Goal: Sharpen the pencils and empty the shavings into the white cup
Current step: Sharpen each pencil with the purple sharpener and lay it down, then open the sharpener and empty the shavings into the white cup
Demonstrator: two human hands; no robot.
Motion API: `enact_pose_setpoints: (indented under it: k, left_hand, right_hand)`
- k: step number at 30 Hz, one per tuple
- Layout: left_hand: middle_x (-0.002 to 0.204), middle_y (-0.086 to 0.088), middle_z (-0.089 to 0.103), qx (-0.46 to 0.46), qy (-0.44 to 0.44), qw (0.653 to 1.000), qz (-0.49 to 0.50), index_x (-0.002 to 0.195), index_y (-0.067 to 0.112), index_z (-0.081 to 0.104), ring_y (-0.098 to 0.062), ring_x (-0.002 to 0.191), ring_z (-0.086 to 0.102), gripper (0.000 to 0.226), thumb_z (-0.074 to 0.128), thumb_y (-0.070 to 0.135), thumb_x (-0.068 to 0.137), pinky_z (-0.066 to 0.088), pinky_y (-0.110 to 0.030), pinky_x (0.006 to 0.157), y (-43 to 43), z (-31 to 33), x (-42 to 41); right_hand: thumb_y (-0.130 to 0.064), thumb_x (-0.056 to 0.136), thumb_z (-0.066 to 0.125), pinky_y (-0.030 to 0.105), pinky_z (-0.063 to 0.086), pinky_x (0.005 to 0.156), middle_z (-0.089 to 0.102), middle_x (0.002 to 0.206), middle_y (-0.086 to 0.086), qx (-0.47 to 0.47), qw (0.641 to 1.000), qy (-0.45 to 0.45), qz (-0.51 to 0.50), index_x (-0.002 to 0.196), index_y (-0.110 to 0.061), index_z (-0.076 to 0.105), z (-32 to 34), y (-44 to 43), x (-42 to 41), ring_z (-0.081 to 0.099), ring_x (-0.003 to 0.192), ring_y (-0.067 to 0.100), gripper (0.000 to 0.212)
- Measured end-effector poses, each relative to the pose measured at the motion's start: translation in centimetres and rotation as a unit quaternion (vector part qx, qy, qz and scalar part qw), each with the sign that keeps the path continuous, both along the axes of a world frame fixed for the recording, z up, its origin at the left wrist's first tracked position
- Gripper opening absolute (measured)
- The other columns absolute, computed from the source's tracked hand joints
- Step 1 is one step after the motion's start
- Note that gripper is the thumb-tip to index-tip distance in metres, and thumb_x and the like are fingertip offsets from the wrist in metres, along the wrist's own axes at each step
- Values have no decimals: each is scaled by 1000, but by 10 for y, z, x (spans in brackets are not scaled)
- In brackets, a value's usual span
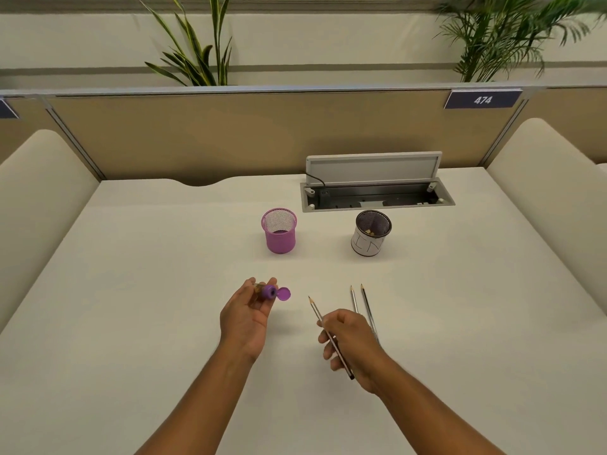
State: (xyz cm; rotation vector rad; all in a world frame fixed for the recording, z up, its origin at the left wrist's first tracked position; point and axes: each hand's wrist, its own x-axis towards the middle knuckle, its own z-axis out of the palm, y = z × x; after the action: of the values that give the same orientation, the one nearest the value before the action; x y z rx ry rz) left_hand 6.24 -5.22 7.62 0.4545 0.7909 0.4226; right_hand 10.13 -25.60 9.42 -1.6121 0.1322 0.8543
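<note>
My left hand (pixel 247 315) grips a small purple sharpener (pixel 266 291) with a clear barrel; its round purple lid (pixel 283 294) hangs open to the right. My right hand (pixel 349 341) pinches a grey pencil (pixel 316 311) whose sharp tip points up and left, toward the sharpener. Two more pencils (pixel 365 303) lie side by side on the table just right of that hand, tips pointing away from me. The white cup (pixel 369 238), a mesh holder wrapped in white paper, stands at the centre right with some shavings inside.
A pink mesh cup (pixel 280 230) stands left of the white cup. Behind them an open cable tray (pixel 377 195) with a raised lid is set into the white table (pixel 164 290). Padded side panels flank the desk, and a beige partition rises at the back.
</note>
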Motion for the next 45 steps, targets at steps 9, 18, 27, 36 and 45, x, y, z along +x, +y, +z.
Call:
enact_pose_setpoints:
  k: [9, 18, 27, 36, 45]
  left_hand:
    - [101, -21, 71, 0, -16, 999, -32, 118, 0, 60, -36, 98, 81, 15, 56, 12, 109, 68, -41, 82, -4, -2, -12]
    - [92, -14, 81, -10, -36, 995, -88, 106, 6, 70, -24, 90, 82, 13, 61, 17, 106, 67, -33, 74, -12, 0, -15]
    - [98, -14, 82, -29, -40, 996, -70, 114, 1, 70, -21, 94, 82, 20, 67, 15, 100, 67, -31, 77, -11, -6, -12]
    - [98, -15, 82, -30, -49, 996, -68, 126, 0, 65, -22, 94, 82, 24, 60, 11, 105, 67, -32, 77, -16, -7, -9]
    - [109, -17, 80, -17, -44, 995, -93, 121, 5, 70, -23, 97, 80, 35, 74, 19, 89, 66, -34, 80, -28, -7, -8]
  right_hand:
    - [-21, 89, 60, 29, 50, 55, 67, 74, -5, -296, 923, -246, -15, 76, -16, 62, -28, -4, 37, 63, 67, 13, 14]
    - [-27, 91, 54, 32, 52, 70, 69, 86, -1, -450, 831, -315, 90, 87, -19, 65, -46, 7, 59, 66, 82, 23, 14]
    - [-25, 92, 52, 30, 45, 67, 71, 87, 0, -485, 802, -327, 123, 87, -18, 64, -55, 12, 57, 67, 82, 22, 14]
    - [-28, 94, 55, 31, 46, 66, 70, 88, 3, -445, 824, -339, 91, 90, -12, 65, -51, 11, 57, 61, 79, 22, 19]
    - [-27, 89, 67, 23, 52, 82, 74, 97, -14, -138, 947, -290, 5, 108, -21, 73, -19, 32, 21, 67, 90, 2, 21]
